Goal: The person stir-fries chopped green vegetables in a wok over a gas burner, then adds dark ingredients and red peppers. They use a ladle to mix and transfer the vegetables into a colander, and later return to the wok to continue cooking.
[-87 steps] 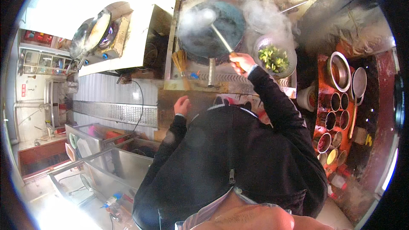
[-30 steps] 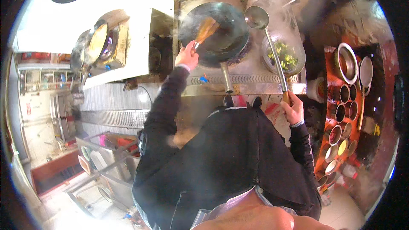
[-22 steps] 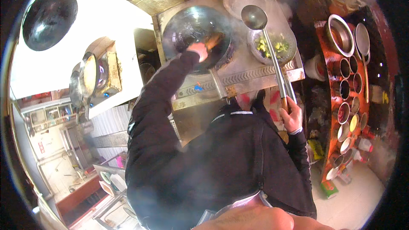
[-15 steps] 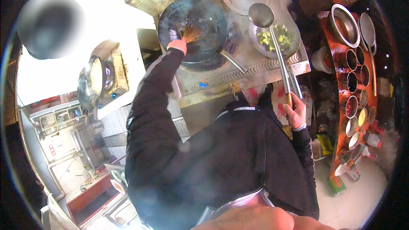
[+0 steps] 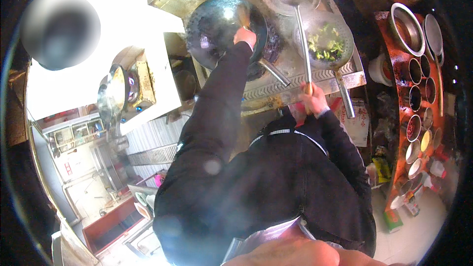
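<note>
Since the preceding frame, the left hand [image 5: 245, 36] has shifted from the left to the right side of the wok, and the bowl of the ladle [image 5: 301, 37] has swung from beside the greens [image 5: 326, 43] to above the round pan [image 5: 270, 4] at the rear. The wok [image 5: 209, 39], largest of the vessels in use, sits on the stove [image 5: 311, 84]; it is probably heavy, rigid and hot, best taken by its protruding handle [image 5: 275, 72]. The perforated strainer [image 5: 346, 29], to its right, holds the greens, which look soft and light. The long ladle, stiff and likely bowl-heavy, is gripped by the right hand [image 5: 314, 99] near its wooden end, the cooler place to hold. Smallest is the brush [image 5: 244, 17], inside the wok: light, with springy bristles, clasped in the left fist, its grip hidden.
</note>
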Motion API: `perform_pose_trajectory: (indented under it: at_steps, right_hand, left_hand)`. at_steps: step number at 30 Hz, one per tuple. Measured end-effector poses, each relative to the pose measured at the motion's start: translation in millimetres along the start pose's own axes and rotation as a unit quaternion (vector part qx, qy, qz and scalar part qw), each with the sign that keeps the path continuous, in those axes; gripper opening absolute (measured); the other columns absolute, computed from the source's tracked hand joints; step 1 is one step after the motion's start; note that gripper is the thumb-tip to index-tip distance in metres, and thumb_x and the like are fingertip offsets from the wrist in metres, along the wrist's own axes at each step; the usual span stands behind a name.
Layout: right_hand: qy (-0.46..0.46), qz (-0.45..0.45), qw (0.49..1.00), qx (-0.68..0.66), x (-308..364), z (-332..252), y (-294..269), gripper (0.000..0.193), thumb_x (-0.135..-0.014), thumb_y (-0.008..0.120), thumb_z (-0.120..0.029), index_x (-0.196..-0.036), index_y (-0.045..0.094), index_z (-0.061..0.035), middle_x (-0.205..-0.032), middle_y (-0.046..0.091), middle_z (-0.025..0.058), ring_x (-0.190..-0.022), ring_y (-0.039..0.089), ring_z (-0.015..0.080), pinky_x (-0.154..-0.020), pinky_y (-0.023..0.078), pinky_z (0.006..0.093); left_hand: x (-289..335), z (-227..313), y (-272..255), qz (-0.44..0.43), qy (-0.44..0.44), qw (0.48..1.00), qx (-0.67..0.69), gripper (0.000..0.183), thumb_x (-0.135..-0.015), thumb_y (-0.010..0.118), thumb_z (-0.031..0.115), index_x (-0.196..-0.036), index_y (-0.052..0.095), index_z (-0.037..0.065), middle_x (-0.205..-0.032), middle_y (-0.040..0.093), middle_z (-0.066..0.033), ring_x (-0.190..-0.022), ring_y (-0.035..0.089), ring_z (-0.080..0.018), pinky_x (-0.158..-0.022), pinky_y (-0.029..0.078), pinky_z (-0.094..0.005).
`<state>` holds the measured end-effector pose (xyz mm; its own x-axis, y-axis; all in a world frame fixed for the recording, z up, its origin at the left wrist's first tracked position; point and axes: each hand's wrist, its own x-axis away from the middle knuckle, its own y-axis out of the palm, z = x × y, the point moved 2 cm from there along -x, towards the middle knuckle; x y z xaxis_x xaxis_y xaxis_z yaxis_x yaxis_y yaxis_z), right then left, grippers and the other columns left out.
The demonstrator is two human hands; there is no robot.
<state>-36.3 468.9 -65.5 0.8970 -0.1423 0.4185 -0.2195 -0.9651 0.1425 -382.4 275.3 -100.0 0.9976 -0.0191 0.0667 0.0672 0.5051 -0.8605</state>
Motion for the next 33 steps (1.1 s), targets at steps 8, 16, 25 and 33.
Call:
perform_pose_trajectory:
  at_steps: [8, 16, 25, 33]
  right_hand:
    - [-0.112, 0.047, 0.985, 0.121, -71, 46, 53, 0.044, -0.070, 0.073, -0.017, -0.110, 0.060, -0.0023, -0.087, 0.062, 0.0121, -0.083, 0.060, 0.0252, -0.079, 0.049, 0.0356]
    - [-0.032, 0.087, 0.995, 0.045, -7, 36, 120, 0.033, -0.074, 0.068, -0.009, -0.104, 0.058, 0.0001, -0.089, 0.057, 0.0128, -0.082, 0.058, 0.0256, -0.078, 0.048, 0.0349]
    - [-0.037, 0.068, 0.997, 0.023, 19, -5, 126, 0.040, -0.077, 0.067, 0.000, -0.115, 0.054, 0.0054, -0.082, 0.058, 0.0065, -0.063, 0.056, 0.0126, -0.058, 0.047, 0.0269]
    - [-0.009, 0.050, 0.996, 0.070, 20, -5, 119, 0.037, -0.078, 0.068, -0.002, -0.113, 0.056, 0.0043, -0.080, 0.060, 0.0058, -0.067, 0.060, 0.0119, -0.062, 0.050, 0.0269]
  left_hand:
    - [99, -136, -157, -0.349, 0.138, 0.860, -0.344, 0.034, -0.087, 0.055, 0.020, -0.120, 0.061, 0.013, -0.101, 0.070, -0.0157, -0.098, 0.066, -0.0379, -0.084, 0.054, -0.0476]
    - [0, -72, -77, -0.149, 0.030, 0.954, -0.258, 0.031, -0.086, 0.059, 0.026, -0.108, 0.072, 0.010, -0.101, 0.073, -0.0166, -0.101, 0.070, -0.0324, -0.085, 0.055, -0.0489]
    - [34, -153, -204, -0.484, -0.003, 0.838, -0.251, 0.062, -0.086, 0.062, 0.028, -0.146, 0.049, 0.026, -0.091, 0.072, -0.0134, -0.082, 0.068, -0.0173, -0.063, 0.056, -0.0357]
    - [-160, -42, -125, 0.044, 0.392, 0.836, -0.381, 0.039, -0.097, 0.048, 0.050, -0.114, 0.068, 0.021, -0.068, 0.064, -0.0176, -0.066, 0.067, -0.0330, -0.058, 0.051, -0.0485]
